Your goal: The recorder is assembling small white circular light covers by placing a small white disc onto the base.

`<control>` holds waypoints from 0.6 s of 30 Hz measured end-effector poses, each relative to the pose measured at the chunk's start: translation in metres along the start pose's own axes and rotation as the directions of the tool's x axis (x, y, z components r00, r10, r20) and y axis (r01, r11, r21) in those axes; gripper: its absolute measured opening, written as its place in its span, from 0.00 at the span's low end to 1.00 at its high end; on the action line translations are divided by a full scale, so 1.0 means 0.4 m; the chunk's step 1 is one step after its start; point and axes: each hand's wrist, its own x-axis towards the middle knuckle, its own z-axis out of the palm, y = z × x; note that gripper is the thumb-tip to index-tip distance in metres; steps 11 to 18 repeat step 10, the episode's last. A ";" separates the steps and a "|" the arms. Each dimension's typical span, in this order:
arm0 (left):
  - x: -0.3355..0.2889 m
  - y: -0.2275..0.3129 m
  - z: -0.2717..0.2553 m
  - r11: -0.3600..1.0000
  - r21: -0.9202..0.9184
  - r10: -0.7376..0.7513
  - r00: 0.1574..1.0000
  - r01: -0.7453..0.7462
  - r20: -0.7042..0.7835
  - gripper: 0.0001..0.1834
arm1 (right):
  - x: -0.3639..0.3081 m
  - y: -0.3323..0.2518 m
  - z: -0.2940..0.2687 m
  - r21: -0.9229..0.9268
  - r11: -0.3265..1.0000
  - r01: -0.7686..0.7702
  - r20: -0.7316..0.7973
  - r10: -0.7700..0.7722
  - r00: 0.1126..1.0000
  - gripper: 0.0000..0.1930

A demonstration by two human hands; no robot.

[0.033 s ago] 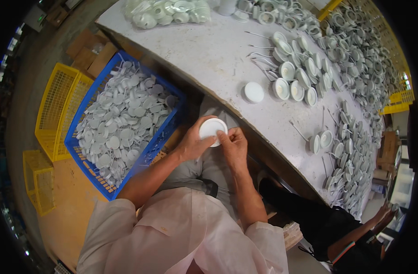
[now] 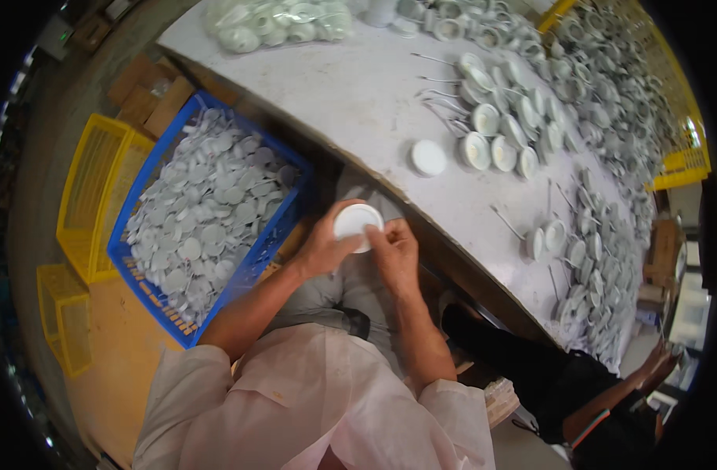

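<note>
Above my lap, both hands hold a round white downlight (image 2: 352,222), its flat face turned up. My left hand (image 2: 325,244) is closed round its left side, the thumb lying along the lower rim. My right hand (image 2: 395,249) grips the right edge, with the thumb pressed on the face and the fingers curled behind. Its underside is hidden. On the table beside my hands, a white disc (image 2: 428,157) lies near the edge. Past it sit several open white downlight housings (image 2: 485,119) with wires trailing from them.
To my left stands a blue basket (image 2: 131,270) full of white round parts, with yellow crates (image 2: 83,200) beyond. The white table (image 2: 335,102) slants across, bearing a clear bag of white parts (image 2: 276,25) and more piled housings (image 2: 609,94). Another person's arm (image 2: 609,403) is at lower right.
The whole view has shifted slightly, table and basket together. Both hands keep the same hold on the downlight.
</note>
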 end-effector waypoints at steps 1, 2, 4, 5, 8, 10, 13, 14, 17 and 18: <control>-0.001 -0.007 -0.004 0.997 -0.072 0.011 1.000 -0.012 -0.017 0.26 | 0.000 0.009 0.002 -0.099 0.995 0.016 -0.001 -0.016 1.000 0.10; 0.000 -0.014 -0.007 0.989 -0.145 0.020 0.999 -0.024 -0.031 0.24 | 0.001 0.012 0.004 -0.198 0.980 0.029 -0.005 -0.031 1.000 0.10; 0.000 -0.028 -0.012 0.963 -0.253 -0.133 0.983 0.097 -0.127 0.18 | -0.008 0.009 0.027 -0.215 0.973 0.083 0.016 -0.082 0.997 0.09; 0.004 -0.036 -0.013 0.960 -0.263 -0.127 0.987 0.098 -0.098 0.18 | -0.010 -0.001 0.023 -0.221 0.966 0.133 0.068 -0.121 0.990 0.09; 0.012 -0.061 -0.072 0.893 -0.420 -0.287 0.924 0.162 -0.254 0.19 | -0.017 -0.046 -0.018 -0.354 0.902 0.249 -0.020 -0.273 0.962 0.07; 0.007 -0.045 -0.145 0.933 -0.341 -0.264 0.860 0.114 -0.436 0.23 | -0.004 -0.047 -0.069 -0.235 0.916 0.326 -0.134 -0.362 0.922 0.07; 0.007 -0.045 -0.145 0.933 -0.341 -0.264 0.860 0.114 -0.436 0.23 | -0.004 -0.047 -0.069 -0.235 0.916 0.326 -0.134 -0.362 0.922 0.07; 0.007 -0.045 -0.145 0.933 -0.341 -0.264 0.860 0.114 -0.436 0.23 | -0.004 -0.047 -0.069 -0.235 0.916 0.326 -0.134 -0.362 0.922 0.07; 0.007 -0.045 -0.145 0.933 -0.341 -0.264 0.860 0.114 -0.436 0.23 | -0.004 -0.047 -0.069 -0.235 0.916 0.326 -0.134 -0.362 0.922 0.07; 0.007 -0.045 -0.145 0.933 -0.341 -0.264 0.860 0.114 -0.436 0.23 | -0.004 -0.047 -0.069 -0.235 0.916 0.326 -0.134 -0.362 0.922 0.07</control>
